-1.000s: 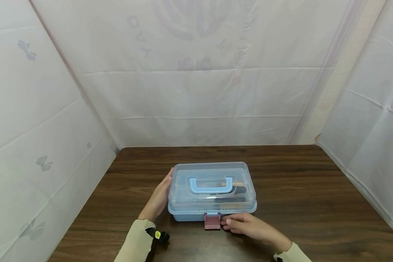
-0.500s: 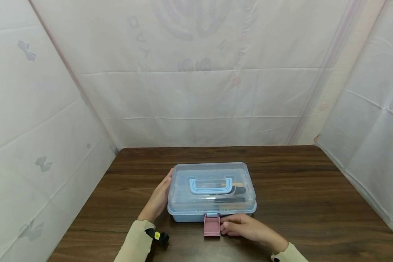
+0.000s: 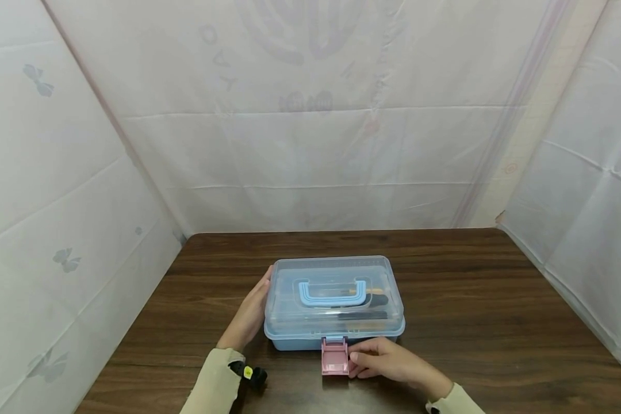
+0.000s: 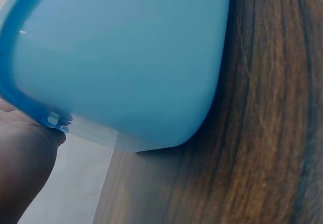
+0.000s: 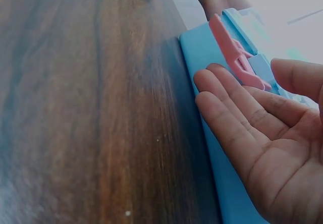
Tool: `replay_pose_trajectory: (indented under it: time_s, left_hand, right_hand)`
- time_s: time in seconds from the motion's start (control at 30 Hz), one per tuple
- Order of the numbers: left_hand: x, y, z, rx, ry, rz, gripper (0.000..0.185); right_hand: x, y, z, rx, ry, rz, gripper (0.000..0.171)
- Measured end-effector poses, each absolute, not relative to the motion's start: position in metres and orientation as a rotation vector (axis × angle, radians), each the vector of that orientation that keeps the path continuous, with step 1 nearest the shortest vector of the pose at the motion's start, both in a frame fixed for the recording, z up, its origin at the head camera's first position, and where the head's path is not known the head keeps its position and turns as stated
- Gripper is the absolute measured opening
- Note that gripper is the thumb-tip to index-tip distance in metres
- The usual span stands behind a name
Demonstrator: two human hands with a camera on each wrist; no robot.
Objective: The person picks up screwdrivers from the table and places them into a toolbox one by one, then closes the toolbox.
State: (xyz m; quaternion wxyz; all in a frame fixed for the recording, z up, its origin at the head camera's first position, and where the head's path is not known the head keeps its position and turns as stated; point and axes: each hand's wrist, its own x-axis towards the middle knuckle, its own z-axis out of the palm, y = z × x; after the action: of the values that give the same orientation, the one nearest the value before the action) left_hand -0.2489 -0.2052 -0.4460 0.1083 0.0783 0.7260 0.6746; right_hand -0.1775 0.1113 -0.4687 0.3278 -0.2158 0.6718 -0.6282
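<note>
Nearest the camera, two pale sleeves are seen at the lower edge of the head view, with a small black device bearing a yellow mark (image 3: pixel 249 373) strapped at the left wrist. The right hand (image 3: pixel 388 360) is laid on the table (image 3: pixel 497 322) at the near face of the box, its fingers straight and relaxed, gripping nothing; in the right wrist view the open palm (image 5: pixel 262 148) is turned toward the blue wall, and the fingertips (image 5: pixel 212 80) are held just beside the pink latch (image 5: pixel 234 57). Whether the fingertips actually touch the latch cannot be told. The latch (image 3: pixel 334 356) is swung outward and down from the front rim, its free end lying toward the person, immediately to the left of the right fingertips.

The left hand (image 3: pixel 249 315) is pressed flat against the left end of the storage box (image 3: pixel 333 322), fingers extended along the wall rather than curled round it; in the left wrist view only the heel of the hand (image 4: pixel 22 168) is seen against the rounded blue corner (image 4: pixel 121 67).

Between the two hands the box is set on the dark wood table, roughly at its middle and nearer the front edge. Its clear lid (image 3: pixel 333 276) is down, with a light blue handle (image 3: pixel 333 292) folded flat on top. Dark, elongated contents are dimly seen through the lid.

Beyond the box, the table is enclosed by white sheeting (image 3: pixel 310 144) on three sides.
</note>
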Motion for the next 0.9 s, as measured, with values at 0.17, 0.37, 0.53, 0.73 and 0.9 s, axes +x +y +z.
replay_pose_trajectory:
  time_s: [0.17,0.37,0.53,0.73,0.9]
  left_hand:
    - [-0.249,-0.2059,-0.4461,0.236,2.135,1.983,0.064]
    - [-0.2491,-0.2058,-0.4462,0.237,2.138,1.979,0.064]
    - [-0.2489,-0.2054,-0.4454,0.224,2.144,1.976,0.063]
    - [-0.2485,-0.2052,-0.4456,0.206,2.137,1.982,0.063]
    - [-0.2489,-0.2052,-0.4465,0.218,2.13,1.989,0.064]
  right_hand:
    - [-0.1767,0.1102,-0.4681,-0.588,1.747,-1.639,0.039]
    - [-0.1754,0.1079,-0.4665,-0.611,1.704,-1.639,0.04]
    - [-0.1756,0.1075,-0.4656,-0.633,1.694,-1.63,0.043]
    - [-0.1743,0.1053,-0.4625,-0.59,1.721,-1.633,0.043]
    - [-0.1734,0.1043,-0.46,-0.563,1.74,-1.642,0.043]
